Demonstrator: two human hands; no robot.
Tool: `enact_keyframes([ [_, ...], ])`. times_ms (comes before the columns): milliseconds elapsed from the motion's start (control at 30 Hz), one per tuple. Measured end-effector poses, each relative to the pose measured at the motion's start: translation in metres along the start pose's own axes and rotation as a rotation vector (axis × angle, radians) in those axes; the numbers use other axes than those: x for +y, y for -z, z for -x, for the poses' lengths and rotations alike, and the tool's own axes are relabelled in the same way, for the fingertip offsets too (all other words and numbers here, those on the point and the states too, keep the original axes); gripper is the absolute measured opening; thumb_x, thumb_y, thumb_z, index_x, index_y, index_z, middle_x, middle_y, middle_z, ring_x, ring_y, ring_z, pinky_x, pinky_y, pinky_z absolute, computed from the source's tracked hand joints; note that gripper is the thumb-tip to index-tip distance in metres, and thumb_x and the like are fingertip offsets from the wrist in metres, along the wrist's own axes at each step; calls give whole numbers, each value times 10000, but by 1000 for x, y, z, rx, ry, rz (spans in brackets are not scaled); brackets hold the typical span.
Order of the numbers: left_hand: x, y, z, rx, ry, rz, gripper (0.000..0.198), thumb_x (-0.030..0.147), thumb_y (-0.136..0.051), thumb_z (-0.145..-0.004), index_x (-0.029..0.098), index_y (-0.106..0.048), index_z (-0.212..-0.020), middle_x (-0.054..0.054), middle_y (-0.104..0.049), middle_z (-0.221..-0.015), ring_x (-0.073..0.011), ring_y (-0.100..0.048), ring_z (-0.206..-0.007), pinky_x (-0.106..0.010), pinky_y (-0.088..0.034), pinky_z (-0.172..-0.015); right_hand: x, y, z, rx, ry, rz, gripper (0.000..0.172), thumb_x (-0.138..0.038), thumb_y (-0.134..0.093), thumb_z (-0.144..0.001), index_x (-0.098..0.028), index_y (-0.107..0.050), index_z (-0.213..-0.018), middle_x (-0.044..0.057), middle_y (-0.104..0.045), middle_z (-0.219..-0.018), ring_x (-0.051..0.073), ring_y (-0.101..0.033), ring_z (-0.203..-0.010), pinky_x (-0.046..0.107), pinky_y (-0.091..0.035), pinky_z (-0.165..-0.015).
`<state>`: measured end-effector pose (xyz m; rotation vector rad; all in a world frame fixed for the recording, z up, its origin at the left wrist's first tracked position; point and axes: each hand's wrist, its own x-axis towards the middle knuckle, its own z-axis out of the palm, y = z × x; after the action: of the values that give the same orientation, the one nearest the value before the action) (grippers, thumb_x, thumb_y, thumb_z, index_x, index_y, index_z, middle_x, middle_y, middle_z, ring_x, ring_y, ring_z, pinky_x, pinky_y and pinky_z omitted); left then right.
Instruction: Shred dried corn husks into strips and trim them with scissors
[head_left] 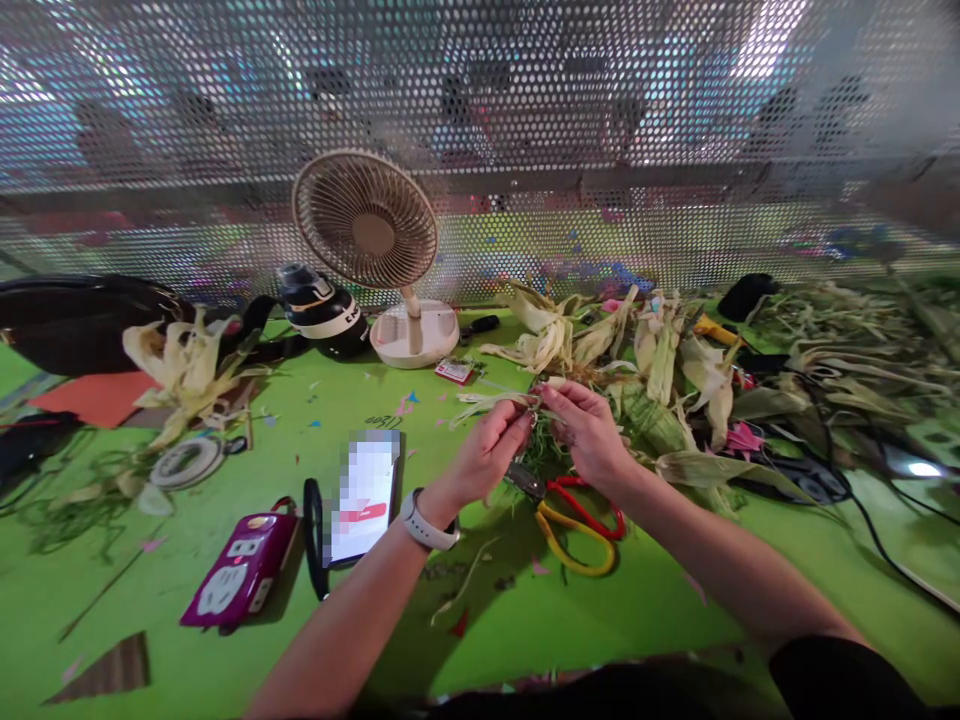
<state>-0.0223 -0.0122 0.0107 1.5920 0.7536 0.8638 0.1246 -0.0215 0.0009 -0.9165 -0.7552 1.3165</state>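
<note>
Head view: left hand [491,450] and right hand [591,435] just right of frame center, close together, fingertips nearly meeting. Both pinched on a small bundle of thin, pale, dried husk strips [480,402]; loose ends stick out to the left. Exact grip at the tips too small to make out. White wristband [427,523] on the left wrist.

Just below the hands: scissors [534,487] with one red and one yellow loop handle, lying flat on the bright green surface [637,640], handles toward lower right. Tangle of thin green strands [551,455] under the hands.

Left of the left hand: smartphone with lit screen [367,500], black loop-shaped item [313,540] beside it, then shiny purple box with white labels [240,570]. Lower left: wood-grain triangular scrap [109,670]. Left side: white ring-shaped roll [161,472], cream dried husk bunch [180,370], flat orange sheet [94,400], black glossy bag [97,320].

Upper center-left: beige round desk fan [373,233] on a round base, black bottle with white band [326,325] beside it. Red and white packet [455,371] in front of the fan base.

Right of the hands: heap of pale dried husks [660,370], bright pink star-shaped piece [744,440], black cable [855,500] running to the right edge. Perforated metal screen [525,120] spans the top.
</note>
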Motion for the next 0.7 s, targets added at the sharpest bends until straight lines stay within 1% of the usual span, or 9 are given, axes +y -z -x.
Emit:
enact_keyframes([
  [100, -1, 1, -1, -33, 14, 54, 211, 387, -455, -909, 184, -510, -889, 31, -429, -641, -107, -373, -567, -243, -334, -535, -3, -2, 1, 23, -40, -1, 248, -384, -788, -647, -167, -678, -698, -49, -541, -551, 11, -258, -395, 191, -142, -368],
  [200, -1, 0, -1, -27, 22, 81, 234, 400, -468, -905, 183, -473, -819, 37, -406, -631, -98, -347, -554, -240, -306, -524, -5, -3, 2, 33, -59, 10, 261, -384, -795, -633, -162, -664, -668, -55, -515, -540, 9, -275, -395, 180, -145, -363],
  [367, 2, -2, -1, -12, 69, 118, 255, 399, -470, -907, 179, -447, -780, 44, -389, -621, -87, -320, -541, -232, -277, -512, -5, -2, 2, 31, -91, 58, 260, -395, -783, -644, -169, -670, -704, -54, -522, -569, 14, -286, -412, 171, -166, -365],
  [500, 4, -1, 0, 7, 78, 141, 280, 422, -497, -890, 181, -448, -755, 46, -390, -605, -85, -319, -534, -230, -264, -503, -4, -2, 2, 23, -101, 69, 266, -391, -781, -643, -169, -637, -669, -51, -534, -579, 25, -343, -430, 166, -189, -370],
  [600, 5, -2, -1, 32, 115, 186, 311, 450, -542, -857, 175, -471, -732, 44, -401, -596, -81, -321, -535, -227, -254, -499, -3, -1, 3, 2, -85, 73, 278, -393, -775, -652, -166, -613, -650, -52, -522, -576, 27, -340, -428, 169, -184, -370],
  [700, 7, -3, -1, 115, 190, 300, 317, 466, -627, -786, 167, -523, -767, 42, -424, -622, -74, -342, -548, -220, -253, -501, -2, 0, 2, -1, -64, 82, 269, -393, -765, -673, -168, -618, -669, -60, -496, -564, 22, -293, -415, 179, -164, -368],
])
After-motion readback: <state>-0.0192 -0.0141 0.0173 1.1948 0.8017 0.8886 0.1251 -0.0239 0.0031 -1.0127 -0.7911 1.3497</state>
